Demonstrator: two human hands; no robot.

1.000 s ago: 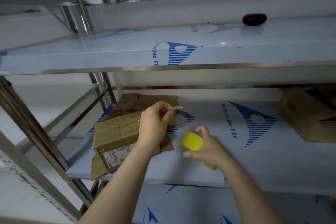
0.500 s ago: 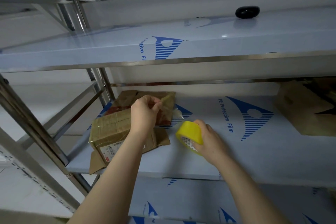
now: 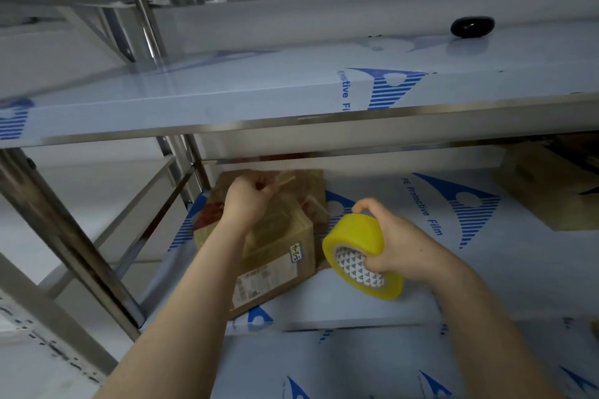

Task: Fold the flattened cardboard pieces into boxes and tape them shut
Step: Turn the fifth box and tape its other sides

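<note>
The free end of a translucent tape strip point(image 3: 283, 179) is pinched in the curled fingers of the left hand point(image 3: 249, 196), above a brown cardboard box with a white label point(image 3: 285, 249). A yellow roll of packing tape point(image 3: 359, 236) is gripped by the right hand point(image 3: 405, 253) just beside the box. The strip is best pulled taut, laid squarely along the top seam, then pressed flat. All is set on a steel shelf covered in blue-printed protective film point(image 3: 486, 285), with flattened brown cardboard point(image 3: 311, 185) behind.

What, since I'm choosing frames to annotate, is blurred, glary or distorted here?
Head view: the left hand and the tape strip it pinches are motion-blurred; the tape roll in the right hand is sharper; glare streaks the shelf edge, bowed by the wide lens.
</note>
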